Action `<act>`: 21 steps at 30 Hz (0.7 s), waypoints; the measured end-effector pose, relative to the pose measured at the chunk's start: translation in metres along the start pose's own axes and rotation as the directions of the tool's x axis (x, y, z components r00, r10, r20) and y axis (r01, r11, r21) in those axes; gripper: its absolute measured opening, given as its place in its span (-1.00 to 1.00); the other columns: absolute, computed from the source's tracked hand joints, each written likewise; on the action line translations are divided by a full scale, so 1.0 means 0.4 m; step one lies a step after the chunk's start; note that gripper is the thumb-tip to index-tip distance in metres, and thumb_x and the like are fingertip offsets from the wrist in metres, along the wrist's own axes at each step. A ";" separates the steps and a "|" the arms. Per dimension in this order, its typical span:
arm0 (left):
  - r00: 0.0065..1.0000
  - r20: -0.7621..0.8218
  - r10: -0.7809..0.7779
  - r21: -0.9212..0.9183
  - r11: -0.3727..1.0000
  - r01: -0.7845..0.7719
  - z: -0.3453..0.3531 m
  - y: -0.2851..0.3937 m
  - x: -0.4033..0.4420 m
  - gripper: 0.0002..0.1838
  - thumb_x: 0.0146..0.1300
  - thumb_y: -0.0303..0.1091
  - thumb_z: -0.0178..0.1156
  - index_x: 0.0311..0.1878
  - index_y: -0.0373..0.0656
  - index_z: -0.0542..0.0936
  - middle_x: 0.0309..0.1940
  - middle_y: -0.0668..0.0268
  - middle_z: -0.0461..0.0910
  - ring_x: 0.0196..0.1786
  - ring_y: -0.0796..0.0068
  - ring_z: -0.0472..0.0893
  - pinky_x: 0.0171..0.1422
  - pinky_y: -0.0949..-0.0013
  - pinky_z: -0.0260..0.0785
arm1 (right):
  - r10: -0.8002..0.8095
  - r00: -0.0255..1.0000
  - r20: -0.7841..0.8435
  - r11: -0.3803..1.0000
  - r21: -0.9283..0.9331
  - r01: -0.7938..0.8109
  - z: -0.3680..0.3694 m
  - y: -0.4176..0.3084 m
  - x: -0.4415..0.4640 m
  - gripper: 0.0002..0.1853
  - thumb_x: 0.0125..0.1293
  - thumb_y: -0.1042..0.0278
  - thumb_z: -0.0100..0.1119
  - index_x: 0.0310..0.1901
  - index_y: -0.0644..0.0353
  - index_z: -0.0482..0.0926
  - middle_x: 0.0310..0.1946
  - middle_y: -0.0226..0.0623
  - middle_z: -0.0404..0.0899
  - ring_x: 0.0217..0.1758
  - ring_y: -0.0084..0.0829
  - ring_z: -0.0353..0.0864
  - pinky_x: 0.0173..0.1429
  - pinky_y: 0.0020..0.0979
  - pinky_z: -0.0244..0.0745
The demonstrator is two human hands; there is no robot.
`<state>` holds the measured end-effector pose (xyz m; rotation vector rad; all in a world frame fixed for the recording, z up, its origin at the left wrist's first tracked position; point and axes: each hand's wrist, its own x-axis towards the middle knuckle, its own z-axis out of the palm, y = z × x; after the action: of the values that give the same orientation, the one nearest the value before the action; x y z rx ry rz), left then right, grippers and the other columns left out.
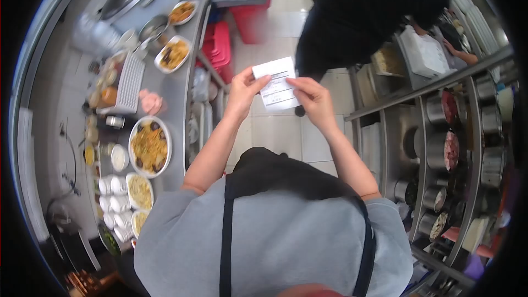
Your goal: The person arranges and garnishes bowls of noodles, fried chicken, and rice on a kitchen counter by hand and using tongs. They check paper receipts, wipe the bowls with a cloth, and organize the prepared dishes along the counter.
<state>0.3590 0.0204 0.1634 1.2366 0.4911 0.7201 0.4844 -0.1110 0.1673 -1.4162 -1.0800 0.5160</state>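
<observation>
Both my hands hold a white printed order slip (278,96) in front of me, above the tiled floor. My left hand (245,92) grips its left edge, with the thumb lying on the printed side. At the right edge, my right hand (314,99) pinches the paper between thumb and fingers. Dark lines and small print cross the slip, too small to read. Nearest on the left is a steel counter (179,91) bearing a large white bowl (169,151) of orange-yellow food and smaller dishes.
A person in black (368,16) stands ahead on the right. A grey tub of white food (220,1) and a red bin (219,49) are ahead. Shelves with metal pots (437,150) line the right. Stacked white cups (118,186) stand on the left counter.
</observation>
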 end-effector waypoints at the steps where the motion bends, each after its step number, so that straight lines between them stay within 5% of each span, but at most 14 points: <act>1: 1.000 0.023 0.000 0.125 0.992 -0.003 0.019 -0.023 0.034 -0.78 0.09 -0.42 0.20 -0.19 -0.29 0.52 -0.39 0.32 0.56 -0.32 0.62 0.52 -0.24 0.54 0.36 | -0.040 0.999 -0.018 0.995 -0.088 0.039 -0.034 0.026 0.012 -0.67 0.09 0.71 -0.05 -0.13 0.22 0.57 -0.19 -0.28 0.52 -0.15 -0.51 0.50 -0.10 -0.59 0.37; 4: 0.992 0.119 0.037 0.402 0.912 -0.082 0.060 -0.074 0.137 -0.84 0.08 -0.41 0.22 -0.29 -0.29 0.55 -0.46 0.33 0.56 -0.40 0.62 0.52 -0.32 0.54 0.36 | -0.099 0.995 -0.031 0.967 -0.240 0.088 -0.138 0.076 0.063 -0.58 0.02 0.77 -0.10 -0.16 0.10 0.60 -0.18 -0.24 0.54 -0.13 -0.37 0.54 -0.04 -0.51 0.39; 10: 0.992 0.037 -0.117 0.251 0.962 0.104 0.046 -0.133 0.338 -0.88 0.11 -0.51 0.13 -0.27 -0.33 0.53 -0.45 0.27 0.56 -0.44 0.52 0.56 -0.35 0.52 0.42 | -0.203 0.939 -0.279 0.881 -0.471 0.050 -0.483 0.124 0.260 -0.70 0.04 0.70 -0.03 -0.25 0.16 0.61 -0.23 -0.21 0.56 -0.15 -0.30 0.56 -0.04 -0.44 0.42; 13: 0.993 0.039 -0.112 0.208 0.973 0.102 0.004 -0.182 0.446 -0.88 0.12 -0.50 0.13 -0.26 -0.31 0.53 -0.46 0.29 0.56 -0.44 0.54 0.55 -0.36 0.53 0.41 | -0.403 0.756 -0.516 0.807 -0.590 0.028 -0.715 0.080 0.382 -0.69 0.00 0.70 -0.08 -0.25 0.28 0.60 -0.28 -0.10 0.57 -0.16 -0.24 0.56 -0.04 -0.41 0.41; 15: 0.989 0.029 -0.144 0.186 0.973 0.136 0.015 -0.209 0.498 -0.87 0.12 -0.50 0.14 -0.25 -0.29 0.52 -0.46 0.30 0.55 -0.43 0.54 0.55 -0.37 0.54 0.41 | -0.507 0.631 -0.587 0.721 -0.690 -0.063 -0.907 0.078 0.444 -0.66 0.01 0.71 -0.10 -0.23 0.21 0.61 -0.24 -0.19 0.59 -0.11 -0.38 0.55 0.04 -0.47 0.35; 21: 0.946 0.178 -0.271 0.315 0.927 0.206 0.146 -0.233 0.621 -0.79 0.10 -0.45 0.17 -0.17 -0.27 0.51 -0.33 0.27 0.55 -0.38 0.55 0.55 -0.35 0.53 0.42 | -0.715 0.157 -0.682 0.647 -0.730 -0.223 -1.415 -0.053 0.571 -0.71 0.03 0.66 -0.07 -0.27 0.19 0.63 -0.30 -0.10 0.58 -0.21 -0.27 0.56 -0.06 -0.39 0.40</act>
<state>0.5911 0.1467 0.1001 1.4826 0.5682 0.3022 1.0551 -0.2211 0.3550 -1.6494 -0.3199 -1.2596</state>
